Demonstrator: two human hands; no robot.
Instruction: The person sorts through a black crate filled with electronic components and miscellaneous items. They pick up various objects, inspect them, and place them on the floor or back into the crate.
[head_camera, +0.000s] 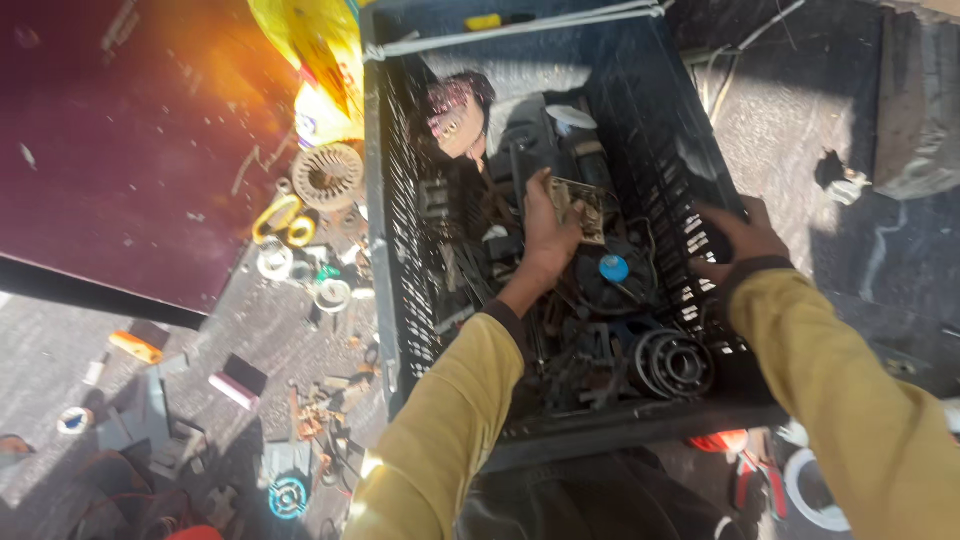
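A black plastic crate (378, 250) full of dark metal parts stands in front of me. My left hand (545, 232) reaches down into it and grips a flat, brownish metal piece (580, 207) near the middle. On the crate's right wall, my right hand (738, 238) rests with its fingers spread over the rim. Below my left hand lies a small black fan with a blue hub (614, 268). A large steel ball bearing (670, 364) sits in the near right corner. Both arms wear yellow sleeves.
Left of the crate the floor is littered with a round toothed stator ring (327, 175), yellow rings (284, 220), small bearings (333, 295) and scraps. A dark red panel (120, 140) lies at far left. A yellow bag (315, 50) sits behind. A white cord (520, 27) crosses the crate's far end.
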